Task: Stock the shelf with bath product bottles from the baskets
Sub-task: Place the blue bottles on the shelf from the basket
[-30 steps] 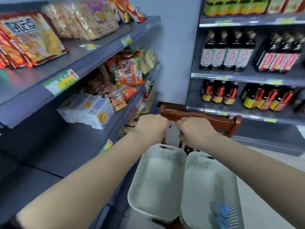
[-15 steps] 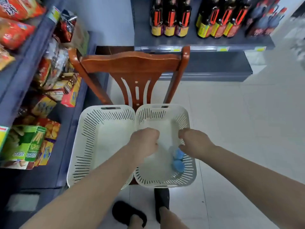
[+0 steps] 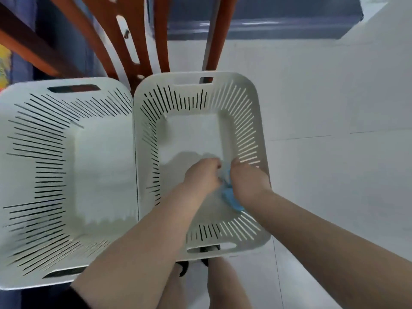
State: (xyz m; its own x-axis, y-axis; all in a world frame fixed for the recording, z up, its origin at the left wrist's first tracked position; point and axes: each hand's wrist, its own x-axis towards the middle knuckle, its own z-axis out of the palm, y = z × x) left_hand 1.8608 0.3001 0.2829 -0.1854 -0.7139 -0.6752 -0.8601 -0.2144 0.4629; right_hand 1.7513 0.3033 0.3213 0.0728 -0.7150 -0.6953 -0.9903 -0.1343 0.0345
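Down at the bottom edge, the person's bare legs [image 3: 225, 284] stand on the pale tiled floor [image 3: 334, 175], just behind the baskets. Both forearms reach forward into the right basket [image 3: 256, 103], a white slotted tub, and the two hands meet low inside it. The left hand [image 3: 201, 176] is curled, knuckles up, pressed against the blue bottle caps [image 3: 230, 198]; the right hand [image 3: 246, 179] is curled too, right beside it on the other side of the blue. Whether either hand truly grips a bottle, I cannot tell: the fingers are hidden underneath. Only the blue tops show between the wrists. Touching side by side, the left basket [image 3: 26, 121] sits alongside. Beyond both, the brown wooden chair back [image 3: 133, 41] rises, and further off the dark grey shelf base [image 3: 267, 25].
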